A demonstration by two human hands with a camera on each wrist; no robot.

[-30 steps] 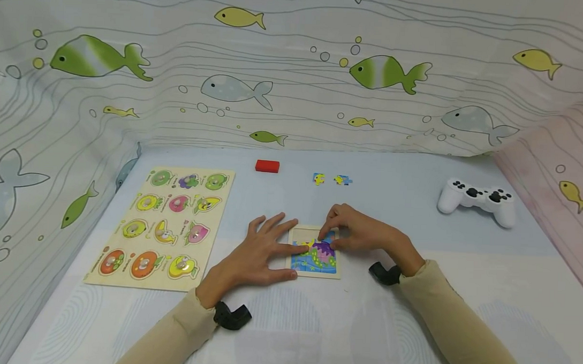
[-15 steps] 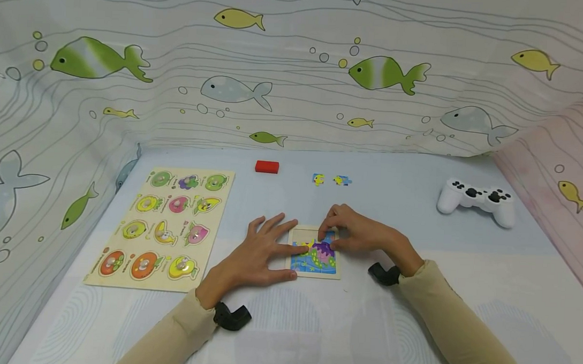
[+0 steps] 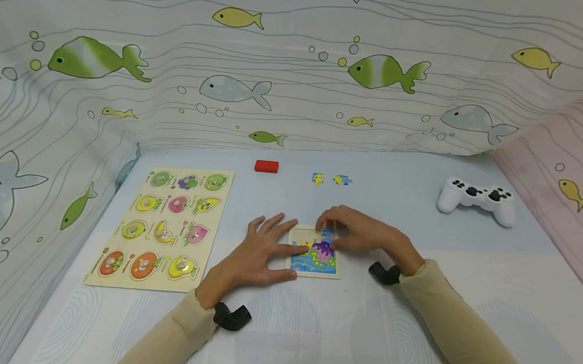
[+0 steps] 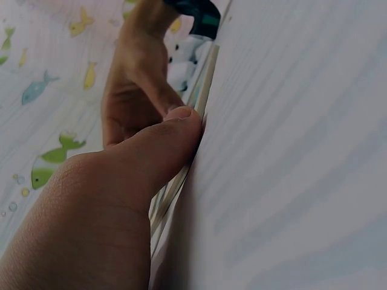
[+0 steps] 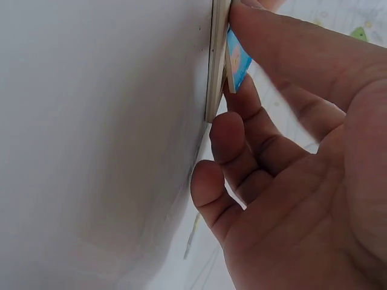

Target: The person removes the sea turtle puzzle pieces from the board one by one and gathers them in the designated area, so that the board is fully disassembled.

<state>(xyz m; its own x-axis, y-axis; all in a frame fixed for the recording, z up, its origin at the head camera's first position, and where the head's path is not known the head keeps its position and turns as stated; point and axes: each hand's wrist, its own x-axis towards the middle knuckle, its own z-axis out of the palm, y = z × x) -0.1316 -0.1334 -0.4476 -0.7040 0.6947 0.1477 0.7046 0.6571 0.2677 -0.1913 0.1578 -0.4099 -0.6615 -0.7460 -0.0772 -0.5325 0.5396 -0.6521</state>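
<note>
A small square jigsaw puzzle in a wooden frame (image 3: 314, 276) lies mid-table, mostly filled with a purple, green and blue picture. My left hand (image 3: 256, 254) is spread beside it, index fingertip on the pieces and thumb at the frame's left edge. At the upper right of the frame, my right hand (image 3: 362, 231) pinches a blue puzzle piece (image 5: 239, 62) between thumb and curled fingers. The right wrist view shows that piece tilted, standing partly out of the frame. Two loose yellow-and-blue puzzle pieces (image 3: 342, 180) lie farther back.
On the left lies a wooden fruit peg board (image 3: 224, 222). A red block (image 3: 266, 166) sits at the back, and a white game controller (image 3: 477, 200) is at the right. Fish-patterned cloth walls (image 3: 296, 59) close off the back and sides.
The right hand's fingers have shifted slightly left and away from the body, uncovering more of the blue piece at the frame's upper right. The left hand stays put.
</note>
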